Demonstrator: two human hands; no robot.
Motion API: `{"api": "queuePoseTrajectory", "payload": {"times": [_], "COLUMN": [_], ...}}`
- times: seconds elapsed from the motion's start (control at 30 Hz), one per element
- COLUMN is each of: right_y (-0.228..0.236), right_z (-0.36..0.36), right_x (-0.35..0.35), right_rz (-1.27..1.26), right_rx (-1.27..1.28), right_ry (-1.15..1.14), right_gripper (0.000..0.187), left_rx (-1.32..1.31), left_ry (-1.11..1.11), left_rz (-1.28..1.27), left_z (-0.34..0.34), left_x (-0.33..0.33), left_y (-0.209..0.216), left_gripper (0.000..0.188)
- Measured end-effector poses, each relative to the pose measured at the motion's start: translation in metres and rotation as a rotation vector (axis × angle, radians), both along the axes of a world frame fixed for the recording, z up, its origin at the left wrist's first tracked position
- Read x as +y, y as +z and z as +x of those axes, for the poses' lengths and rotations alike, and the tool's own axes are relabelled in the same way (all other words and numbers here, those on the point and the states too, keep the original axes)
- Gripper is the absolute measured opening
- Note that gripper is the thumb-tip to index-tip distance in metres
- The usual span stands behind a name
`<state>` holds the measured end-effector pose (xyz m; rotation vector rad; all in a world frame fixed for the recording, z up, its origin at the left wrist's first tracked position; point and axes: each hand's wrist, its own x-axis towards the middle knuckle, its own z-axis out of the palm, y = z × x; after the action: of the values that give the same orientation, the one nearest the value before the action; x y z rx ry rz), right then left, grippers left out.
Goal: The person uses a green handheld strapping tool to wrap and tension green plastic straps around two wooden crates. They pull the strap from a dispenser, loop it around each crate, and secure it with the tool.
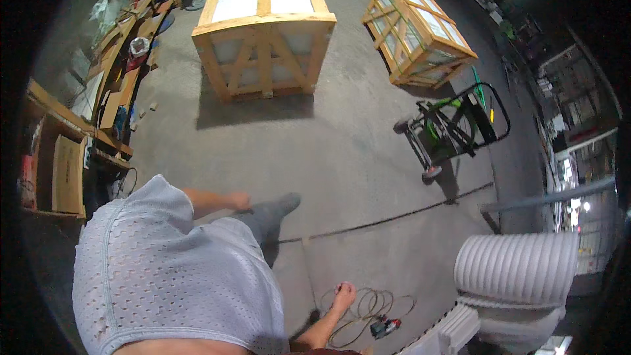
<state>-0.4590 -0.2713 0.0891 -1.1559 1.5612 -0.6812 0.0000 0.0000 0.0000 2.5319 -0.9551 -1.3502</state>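
Cord (373, 307) lies in loose loops on the floor just beyond the right hand (344, 294), with a small dark and red tool (385, 327) resting at the edge of the loops, farther to that hand's right. The hands are well apart: the left hand (239, 201) hangs ahead, near the grey trousers (259, 218), while the right is low and close to the loops. Whether either one grips anything, or whether the right touches the cord, I cannot tell. The likeliest trouble is a snag: a foot stepping toward the right hand could catch in the open loops, causing a stumble or, if cord and tool are joined, dragging the tool across the floor. Pulling one strand quickly might tighten the loops into a knot. The tool, lying low, could also be trodden on. Well ahead of the hands stand two wooden crates (264, 59), and the cart (453, 125) stands ahead to their right, an obstacle for anyone looking down.
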Motion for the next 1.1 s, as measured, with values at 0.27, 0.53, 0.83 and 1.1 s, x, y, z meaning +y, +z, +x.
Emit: {"api": "queuePoseTrajectory", "payload": {"times": [0.27, 0.53, 0.83, 1.1], "right_y": [-0.074, -0.068, -0.091, -0.057], "right_z": [0.128, 0.211, 0.211, 0.318], "right_x": [-0.085, -0.193, -0.365, -0.653], "right_rz": [0.197, 0.466, 0.53, 0.025], "right_rx": [0.119, 0.285, 0.363, 0.26], "right_ry": [0.316, 0.543, 0.551, 0.67], "right_gripper": [0.019, 0.019, 0.024, 0.024], "left_rx": [0.136, 0.032, 0.222, 0.201], "left_ry": [0.104, 0.225, 0.383, 0.659], "left_rz": [0.09, -0.214, -0.169, 0.099], "left_z": [0.11, 0.221, 0.218, 0.182], "left_x": [-0.089, -0.276, -0.308, -0.39], "left_y": [-0.04, -0.025, -0.051, -0.026], "left_gripper": [0.041, 0.045, 0.036, 0.039]}}
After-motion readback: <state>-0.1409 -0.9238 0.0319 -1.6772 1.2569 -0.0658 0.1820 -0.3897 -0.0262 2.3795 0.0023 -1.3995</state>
